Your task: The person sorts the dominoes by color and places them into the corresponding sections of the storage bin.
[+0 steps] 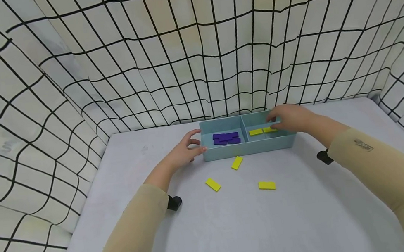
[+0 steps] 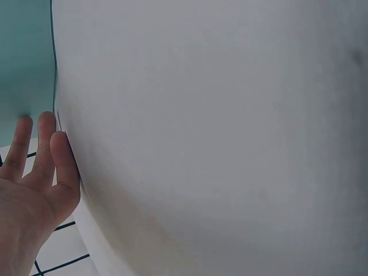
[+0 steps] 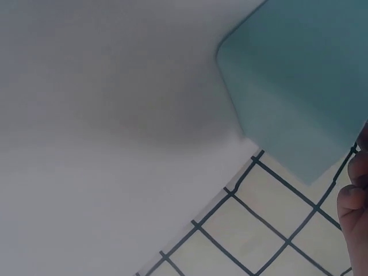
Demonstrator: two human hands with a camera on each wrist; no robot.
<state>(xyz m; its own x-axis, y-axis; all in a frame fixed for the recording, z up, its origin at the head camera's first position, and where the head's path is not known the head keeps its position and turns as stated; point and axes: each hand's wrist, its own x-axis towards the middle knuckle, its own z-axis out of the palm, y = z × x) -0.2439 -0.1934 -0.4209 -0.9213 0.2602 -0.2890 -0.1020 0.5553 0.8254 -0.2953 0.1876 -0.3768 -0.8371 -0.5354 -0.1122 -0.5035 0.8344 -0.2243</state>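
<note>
A light blue two-compartment box (image 1: 247, 150) stands at the table's back edge. Several purple tiles (image 1: 225, 136) lie in its left compartment, and two yellow tiles (image 1: 256, 132) lie end to end in the right one. My left hand (image 1: 181, 152) rests its spread fingers against the box's left end; in the left wrist view those fingers look nearly straight. Above the right compartment is my right hand (image 1: 292, 117), thumb and index finger apart, the thumb right at the end of the nearer yellow tile (image 1: 269, 129). The right wrist view catches only some bent fingers (image 3: 353, 198) beside the box wall.
Three loose yellow tiles lie on the white table in front of the box: one close to its front wall (image 1: 237, 163), one to the left (image 1: 213, 184) and one further forward (image 1: 267, 185). A black grid net (image 1: 216, 57) rises behind and beside the table.
</note>
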